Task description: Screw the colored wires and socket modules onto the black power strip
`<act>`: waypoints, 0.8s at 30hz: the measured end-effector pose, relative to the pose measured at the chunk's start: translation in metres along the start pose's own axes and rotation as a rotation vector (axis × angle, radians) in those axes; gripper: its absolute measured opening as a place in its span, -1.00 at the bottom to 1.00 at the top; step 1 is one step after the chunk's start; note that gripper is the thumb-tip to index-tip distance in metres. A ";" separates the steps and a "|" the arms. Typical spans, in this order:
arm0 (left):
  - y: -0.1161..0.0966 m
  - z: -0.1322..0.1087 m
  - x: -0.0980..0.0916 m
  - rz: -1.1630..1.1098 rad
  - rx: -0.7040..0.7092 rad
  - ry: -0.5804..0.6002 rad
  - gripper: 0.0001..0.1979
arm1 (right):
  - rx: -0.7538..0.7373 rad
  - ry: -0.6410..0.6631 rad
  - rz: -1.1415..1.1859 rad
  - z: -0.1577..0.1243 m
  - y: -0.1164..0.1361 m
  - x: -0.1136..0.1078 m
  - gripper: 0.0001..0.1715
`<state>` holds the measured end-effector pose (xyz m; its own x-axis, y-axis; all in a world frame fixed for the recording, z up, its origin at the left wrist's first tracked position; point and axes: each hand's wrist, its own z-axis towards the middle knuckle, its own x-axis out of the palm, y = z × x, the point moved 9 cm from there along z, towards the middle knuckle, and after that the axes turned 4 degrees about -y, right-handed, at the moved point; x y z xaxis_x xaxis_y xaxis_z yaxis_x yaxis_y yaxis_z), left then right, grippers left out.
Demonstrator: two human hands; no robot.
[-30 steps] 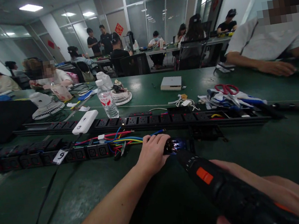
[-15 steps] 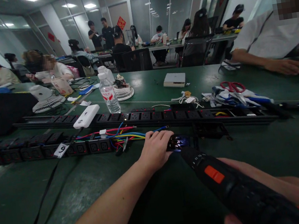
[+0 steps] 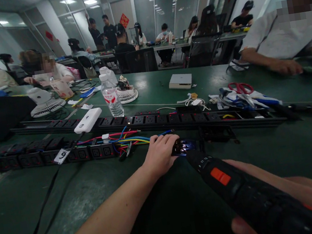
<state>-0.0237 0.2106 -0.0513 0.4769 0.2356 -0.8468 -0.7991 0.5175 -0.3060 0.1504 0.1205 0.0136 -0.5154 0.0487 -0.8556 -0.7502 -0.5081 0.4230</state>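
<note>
Tbl [image 3: 77, 197] has 1 btl [image 3: 112, 99], R hand [image 3: 298, 188] 1 drill [image 3: 240, 190].

Saw a water bottle [image 3: 113, 99] upright beside an opened fan [image 3: 129, 95], a pale box [image 3: 180, 81] farther right, and red-handled scissors [image 3: 241, 88] on a blue-and-white heap [image 3: 265, 100]. Noticed leftward a drink cup [image 3: 61, 88] beside a white fan [image 3: 42, 99].

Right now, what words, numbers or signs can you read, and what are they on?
"9": white tag.
"9", smaller: white device.
Too blurred to read: red print on the bottle and writing on the red diamond sign.
Too small to read: markings on the power tool.
</note>
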 end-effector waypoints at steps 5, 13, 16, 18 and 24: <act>-0.001 0.000 0.000 -0.009 0.010 -0.011 -0.52 | -0.019 0.098 0.004 0.000 -0.005 0.004 -0.25; 0.001 0.000 0.002 -0.008 -0.002 -0.006 -0.50 | 0.005 -0.079 0.028 0.008 0.010 0.001 -0.49; 0.000 0.000 0.001 -0.013 0.003 -0.015 -0.50 | 0.003 -0.085 0.020 0.009 0.010 0.001 -0.50; 0.000 0.000 0.000 -0.016 0.004 -0.022 -0.51 | 0.002 -0.088 0.014 0.009 0.009 -0.001 -0.50; 0.000 0.000 0.000 -0.022 0.001 -0.025 -0.52 | 0.006 -0.002 0.060 0.005 0.009 -0.003 -0.37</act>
<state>-0.0240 0.2109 -0.0512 0.5037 0.2443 -0.8286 -0.7875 0.5241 -0.3242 0.1432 0.1199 0.0219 -0.5605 0.0204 -0.8279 -0.7205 -0.5049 0.4754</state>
